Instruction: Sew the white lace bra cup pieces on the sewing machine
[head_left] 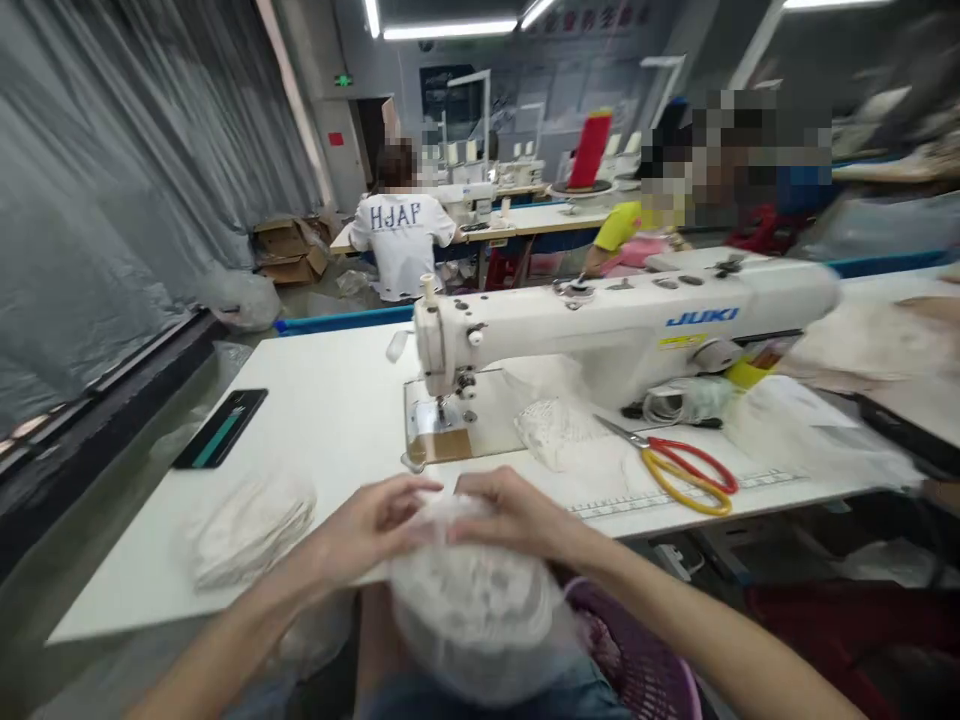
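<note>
Both my hands grip the top of a clear plastic bag of white lace pieces point(472, 600) that rests on my lap at the table's front edge. My left hand point(379, 525) pinches the bag's top from the left, fingers closed. My right hand point(510, 510) clasps it from the right, fingers curled over the plastic. Just beyond them stands a white JUKI sewing machine point(600, 325) on the white table point(322, 400), its needle end to the left.
Red and yellow scissors point(686, 470) lie right of white lace pieces point(562, 435). A stack of white fabric point(251, 530) and a black phone point(221, 428) lie at the left. A purple basket point(637, 660) sits by my lap. Other people sit at tables behind.
</note>
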